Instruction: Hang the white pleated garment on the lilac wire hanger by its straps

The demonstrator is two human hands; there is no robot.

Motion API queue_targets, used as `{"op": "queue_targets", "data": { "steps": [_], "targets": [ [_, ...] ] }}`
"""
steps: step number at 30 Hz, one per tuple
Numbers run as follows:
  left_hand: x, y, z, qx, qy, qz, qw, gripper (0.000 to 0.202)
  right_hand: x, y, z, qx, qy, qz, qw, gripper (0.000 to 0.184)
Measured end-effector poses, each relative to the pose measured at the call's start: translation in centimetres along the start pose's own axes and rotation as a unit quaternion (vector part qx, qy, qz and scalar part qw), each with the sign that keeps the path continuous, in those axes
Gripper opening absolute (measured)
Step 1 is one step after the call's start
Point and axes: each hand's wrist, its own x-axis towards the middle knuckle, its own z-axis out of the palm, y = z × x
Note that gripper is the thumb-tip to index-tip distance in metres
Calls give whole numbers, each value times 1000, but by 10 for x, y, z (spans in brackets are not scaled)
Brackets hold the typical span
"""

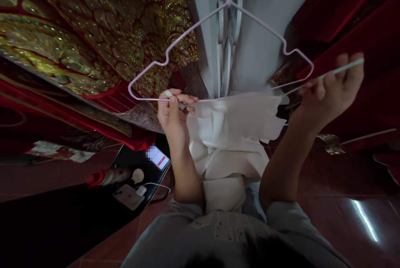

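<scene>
A pale pink wire hanger [200, 22] hangs in front of a grey-white post [265, 31]. White cloth [231, 130] drapes over its bottom bar and falls toward me. My left hand [173, 112] is closed, pinching the bottom bar and the cloth's edge near the hanger's left end. My right hand [331, 91] is raised at the hanger's right end, fingers curled round a thin white rod [343, 68] that sticks out to the right.
Red and gold embroidered garments [93, 31] hang at the left, dark red fabric [359, 22] at the right. On a black surface [62, 218] lower left lie two phones [159, 157], a cable and a red-tipped tool [106, 176]. The floor is glossy red tile [343, 218].
</scene>
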Motion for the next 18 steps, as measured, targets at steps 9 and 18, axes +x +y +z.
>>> {"op": "queue_targets", "data": {
  "steps": [9, 18],
  "targets": [
    [-9, 3, 10, 36, 9, -46, 998, 30, -70, -80, 30, -94, -306, 147, 936, 43],
    [11, 7, -37, 140, 195, 91, 966, 29, -76, -74, 33, -121, -307, 124, 936, 24]
  ]
}}
